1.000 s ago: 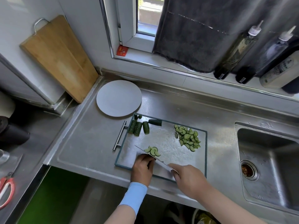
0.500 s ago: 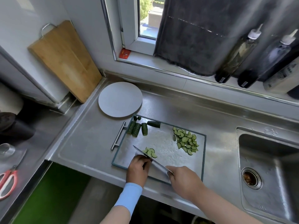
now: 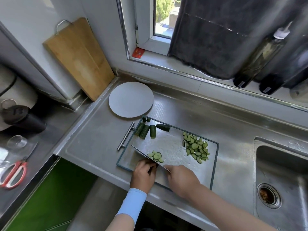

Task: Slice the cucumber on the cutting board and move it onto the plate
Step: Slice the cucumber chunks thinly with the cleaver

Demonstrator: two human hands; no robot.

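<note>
Widest of all, a stainless steel surface point(image 3: 93, 147) with a sink point(image 3: 283, 164) sunk into its right end and a wooden chopping board point(image 3: 78, 57) propped against the wall at the back left, out of use. Next, a round pale plate point(image 3: 131, 99) flat on the surface just beyond the far left corner of the cutting board point(image 3: 170, 145), bare so far, parked within easy reach for the transfer. On that dark-rimmed board, with its bar handle at the left, all of the cucumber. At its near edge, the left hand point(image 3: 144, 175), fingers curled down with knuckles toward the blade, pinning a dark cucumber stub point(image 3: 151, 170) almost wholly hidden beneath, probably to keep fingertips clear of the edge. Beside it, the right hand point(image 3: 180, 180), fingers wrapped tight round the handle of a knife point(image 3: 142, 154), blade angled away to the left across the board. Along the far left edge, uncut cucumber chunks point(image 3: 146, 130) queued for slicing; toward the right, a heap of half-moon slices point(image 3: 196, 150) pushed aside, likely for working room. Smallest, a few fresh slices point(image 3: 155, 155) touching the blade's far face. By the look of it, roughly half sliced, nothing plated yet.
</note>
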